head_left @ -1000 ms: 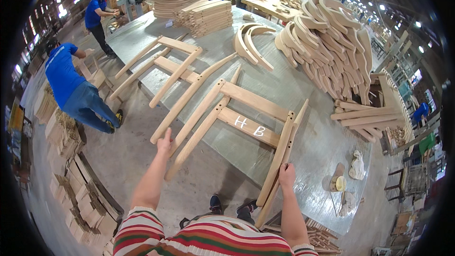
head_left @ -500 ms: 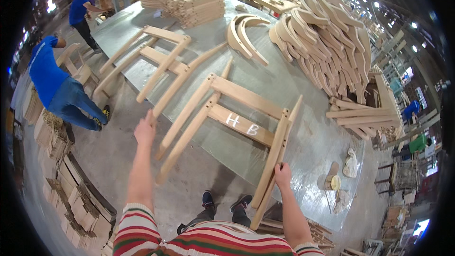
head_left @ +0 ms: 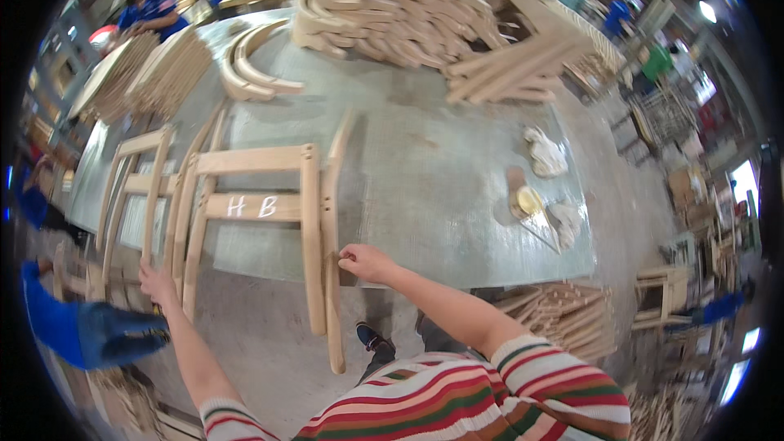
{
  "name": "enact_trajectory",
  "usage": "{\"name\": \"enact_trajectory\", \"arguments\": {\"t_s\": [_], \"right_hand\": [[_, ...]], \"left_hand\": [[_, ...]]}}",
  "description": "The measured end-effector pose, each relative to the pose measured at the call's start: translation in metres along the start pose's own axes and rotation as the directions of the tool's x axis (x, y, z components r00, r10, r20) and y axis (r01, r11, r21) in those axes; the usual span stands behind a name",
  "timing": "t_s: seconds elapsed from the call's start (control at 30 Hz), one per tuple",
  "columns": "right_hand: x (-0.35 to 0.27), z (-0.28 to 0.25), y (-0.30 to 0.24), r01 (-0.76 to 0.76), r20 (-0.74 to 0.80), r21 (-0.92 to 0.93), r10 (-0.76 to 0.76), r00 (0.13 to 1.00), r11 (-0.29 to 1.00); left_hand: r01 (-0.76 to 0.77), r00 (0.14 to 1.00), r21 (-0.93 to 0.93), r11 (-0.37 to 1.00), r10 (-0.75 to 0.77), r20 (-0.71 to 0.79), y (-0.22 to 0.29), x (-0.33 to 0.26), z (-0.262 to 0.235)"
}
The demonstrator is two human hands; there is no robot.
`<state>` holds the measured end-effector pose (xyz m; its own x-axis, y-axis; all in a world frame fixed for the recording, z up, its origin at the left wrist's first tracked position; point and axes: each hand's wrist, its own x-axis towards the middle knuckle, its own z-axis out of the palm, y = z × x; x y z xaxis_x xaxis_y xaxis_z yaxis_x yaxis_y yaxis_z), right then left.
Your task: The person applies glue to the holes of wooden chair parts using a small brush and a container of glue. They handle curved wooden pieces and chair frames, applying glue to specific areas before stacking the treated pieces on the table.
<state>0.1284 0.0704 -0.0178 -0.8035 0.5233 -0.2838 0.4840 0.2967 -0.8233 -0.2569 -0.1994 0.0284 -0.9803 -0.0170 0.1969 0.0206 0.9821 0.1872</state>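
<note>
Two pale wooden chair frames lie side by side at the table's front edge, their legs reaching past it. The nearer chair frame (head_left: 253, 161) has white hand-drawn marks on its lower rail. My left hand (head_left: 158, 284) is closed around a leg end of the left chair frame (head_left: 153, 188). Against the outer right leg of the nearer frame, my right hand (head_left: 367, 264) has its fingers curled in; whether they pinch the leg is hidden.
The grey table (head_left: 425, 180) bears a tall heap of curved wooden parts (head_left: 392, 8), two curved pieces (head_left: 249, 61), straight sticks (head_left: 514, 69), a yellow-topped pot (head_left: 529, 200) and white cloths (head_left: 545, 153). A person in blue (head_left: 57, 318) bends at the left. More sticks (head_left: 563, 318) lie below the table's edge.
My view has swung right, so the frames and table appear farther left. Both hands remain by the chair frame legs, my left now lower on its leg in the picture.
</note>
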Motion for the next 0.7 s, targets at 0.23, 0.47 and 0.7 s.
{"name": "enact_trajectory", "arguments": {"t_s": [0.23,0.47,0.7], "right_hand": [[-0.126,-0.100,0.083,0.119,-0.485,0.006,-0.101,0.869,0.993],[-0.235,-0.233,0.203,-0.272,-0.927,-0.287,-0.194,0.321,0.919],[-0.241,-0.262,0.255,-0.344,-0.867,-0.190,0.008,0.499,0.920]], "left_hand": [[-0.472,0.879,-0.431,0.769,0.444,-0.172,0.064,-0.099,-0.008],[-0.533,0.298,-0.787,0.312,0.939,0.170,0.319,-0.318,0.003],[-0.463,-0.132,-0.881,0.096,0.976,0.176,0.513,-0.494,0.012]]}}
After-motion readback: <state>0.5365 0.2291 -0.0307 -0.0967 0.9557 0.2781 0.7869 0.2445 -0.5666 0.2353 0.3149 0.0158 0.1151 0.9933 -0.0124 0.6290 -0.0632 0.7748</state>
